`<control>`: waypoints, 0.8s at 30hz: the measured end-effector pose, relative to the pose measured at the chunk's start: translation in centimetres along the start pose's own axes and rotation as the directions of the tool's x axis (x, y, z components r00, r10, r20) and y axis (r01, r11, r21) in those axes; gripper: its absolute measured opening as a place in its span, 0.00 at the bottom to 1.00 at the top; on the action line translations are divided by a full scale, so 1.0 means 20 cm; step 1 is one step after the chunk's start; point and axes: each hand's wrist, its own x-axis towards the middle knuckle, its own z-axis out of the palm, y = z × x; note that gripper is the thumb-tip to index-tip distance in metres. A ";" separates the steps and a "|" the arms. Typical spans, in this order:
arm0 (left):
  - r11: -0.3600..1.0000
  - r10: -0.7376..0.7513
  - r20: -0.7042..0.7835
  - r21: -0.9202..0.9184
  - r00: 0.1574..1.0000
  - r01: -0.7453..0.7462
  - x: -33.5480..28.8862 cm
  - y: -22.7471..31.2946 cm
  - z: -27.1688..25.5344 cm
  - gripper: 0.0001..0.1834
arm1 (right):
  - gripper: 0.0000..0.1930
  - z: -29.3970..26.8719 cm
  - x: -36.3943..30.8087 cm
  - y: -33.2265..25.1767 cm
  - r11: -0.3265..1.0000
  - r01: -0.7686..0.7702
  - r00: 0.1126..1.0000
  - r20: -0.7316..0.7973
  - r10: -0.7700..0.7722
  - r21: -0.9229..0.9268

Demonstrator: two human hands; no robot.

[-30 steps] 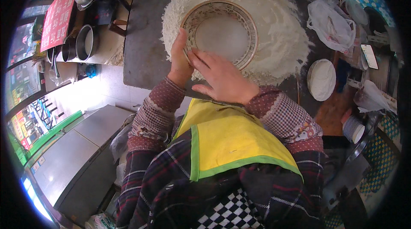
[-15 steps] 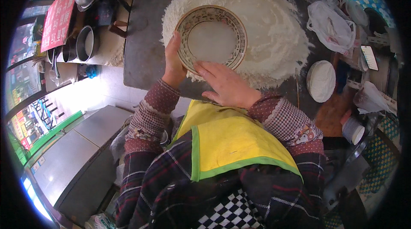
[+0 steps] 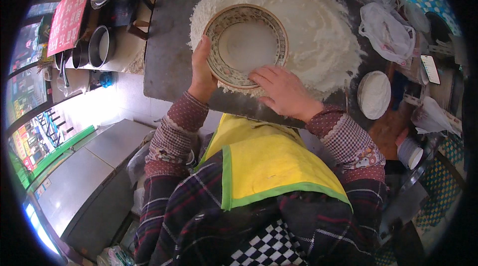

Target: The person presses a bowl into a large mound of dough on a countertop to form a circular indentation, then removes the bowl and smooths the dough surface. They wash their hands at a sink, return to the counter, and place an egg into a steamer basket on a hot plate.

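My left hand (image 3: 202, 73) grips the left rim of a patterned bowl (image 3: 246, 12), thumb up along its side. A cloudy whitish liquid (image 3: 244, 42) lies in the bowl. My right hand (image 3: 289, 92) reaches over the bowl's near right rim, its stretched fingers inside against the wall; the fingertips are partly hidden. Beneath and beyond the bowl spreads a large mound of white flour (image 3: 323, 37) on a dark worktop (image 3: 169, 57). Part of the flour looks wet or smoothed.
Right of the flour are a crumpled plastic bag (image 3: 386, 32), a container of white powder (image 3: 374, 95), a phone (image 3: 429, 69) and stacked cups (image 3: 410, 151). Pots (image 3: 101, 46) and a red sign (image 3: 69, 14) are at the left. A metal cabinet (image 3: 74, 186) stands lower left.
My right hand has shifted right along the bowl's near rim. My left hand and the bowl have stayed almost in place.
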 end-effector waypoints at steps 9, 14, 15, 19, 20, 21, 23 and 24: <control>0.999 -0.030 -0.004 -0.011 1.000 0.030 0.01 -0.02 0.00 0.35 | 0.29 0.04 0.04 0.00 0.984 0.078 0.995 -0.069 -0.068 0.163; 0.997 -0.065 0.049 -0.049 0.997 0.067 -0.03 -0.02 0.02 0.35 | 0.29 -0.01 0.04 0.02 0.992 0.081 0.995 0.047 -0.086 0.096; 0.994 -0.074 0.092 -0.075 0.993 0.081 -0.02 -0.03 0.03 0.35 | 0.28 0.00 0.05 0.01 0.977 0.134 0.991 -0.042 -0.129 0.165; 0.992 -0.102 0.082 -0.061 0.991 0.108 -0.02 -0.02 0.03 0.35 | 0.28 0.00 0.06 -0.01 0.960 0.119 0.992 -0.062 -0.107 0.254; 0.993 -0.102 0.080 -0.051 0.992 0.107 -0.02 -0.02 0.03 0.35 | 0.29 -0.01 0.06 -0.01 0.960 0.120 0.993 -0.021 -0.119 0.251; 0.994 -0.095 0.076 -0.049 0.993 0.099 -0.02 -0.02 0.02 0.35 | 0.29 -0.02 0.04 0.00 0.966 0.125 0.992 -0.029 -0.122 0.226; 0.992 -0.095 0.075 -0.073 0.993 0.101 -0.02 -0.03 0.03 0.34 | 0.29 -0.03 0.03 0.01 0.985 0.081 0.994 0.063 -0.091 0.150; 0.990 -0.097 0.076 -0.095 0.992 0.104 -0.02 -0.03 0.03 0.33 | 0.28 -0.02 0.04 0.00 0.971 0.141 0.990 -0.004 -0.143 0.191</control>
